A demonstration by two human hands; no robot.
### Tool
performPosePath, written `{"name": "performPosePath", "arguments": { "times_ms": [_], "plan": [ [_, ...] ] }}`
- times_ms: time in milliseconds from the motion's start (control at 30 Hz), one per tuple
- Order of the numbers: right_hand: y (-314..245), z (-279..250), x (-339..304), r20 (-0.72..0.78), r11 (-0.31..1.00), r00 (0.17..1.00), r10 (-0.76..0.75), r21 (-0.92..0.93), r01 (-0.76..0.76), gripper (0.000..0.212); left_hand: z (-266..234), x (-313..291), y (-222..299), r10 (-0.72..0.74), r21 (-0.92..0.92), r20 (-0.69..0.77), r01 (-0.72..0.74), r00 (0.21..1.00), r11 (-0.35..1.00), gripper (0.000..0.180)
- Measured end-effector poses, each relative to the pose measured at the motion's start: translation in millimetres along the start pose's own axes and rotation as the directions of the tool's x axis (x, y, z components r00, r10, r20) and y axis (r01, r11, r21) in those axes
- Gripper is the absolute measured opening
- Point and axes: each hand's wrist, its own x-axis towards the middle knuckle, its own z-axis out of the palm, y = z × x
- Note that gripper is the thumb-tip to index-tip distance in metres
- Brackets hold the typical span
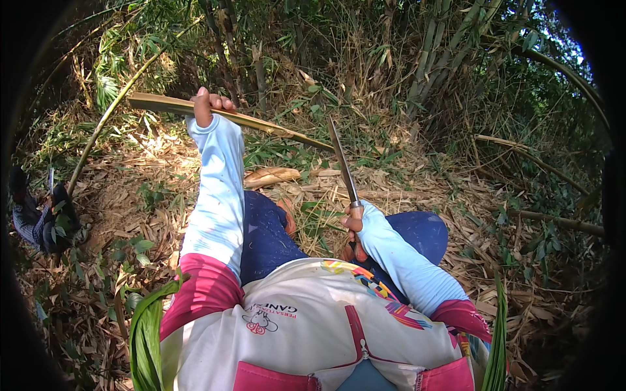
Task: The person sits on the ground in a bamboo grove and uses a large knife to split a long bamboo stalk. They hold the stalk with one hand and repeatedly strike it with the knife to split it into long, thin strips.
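My left hand is raised ahead on the left, closed round a split bamboo strip. The strip is wide and flat at its left end and slants down to the right, narrowing along the way. Lower on the right, my right hand grips the wooden handle of a long knife. Its straight metal blade points up and away from me. The strip's narrow right end meets the blade or lies very close to it; which one I cannot tell.
Dry leaves and bamboo litter cover the ground, with a pale sheath piece beyond my bent knees. Bamboo stalks stand ahead. A thin pole leans at left, near a partly seen person in dark clothing. Fallen stalks lie right.
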Motion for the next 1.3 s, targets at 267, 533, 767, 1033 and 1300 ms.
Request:
{"name": "performPosePath", "arguments": {
  "times_ms": [267,533,767,1033,1300],
  "plan": [
    [-147,-13,-28,-0.175,0.832,0.815,-0.553,-0.156,0.532,0.041,14,-3,1,0.095,0.099,-0.085,-0.087,0.992,0.991,0.035],
    [-331,-146,-91,0.225,-0.299,-0.406,-0.886,0.394,0.869,0.021,44,-12,-10,0.096,-0.005,-0.100,-0.097,0.990,0.995,0.022],
    [24,-23,97,-0.150,0.651,0.948,-0.280,-0.755,0.073,0.019,70,-34,11,0.204,0.164,-0.055,-0.193,0.977,0.968,0.016],
    [-11,-24,57,-0.080,0.918,0.986,-0.149,-0.382,0.108,0.042,15,-19,24,0.107,-0.072,-0.030,-0.109,0.994,0.991,0.021],
    [-17,-5,17,0.128,0.917,0.989,-0.075,0.399,0.018,0.036,-6,-28,27,0.160,-0.295,0.106,-0.122,0.981,0.948,0.008]
  ]
}}
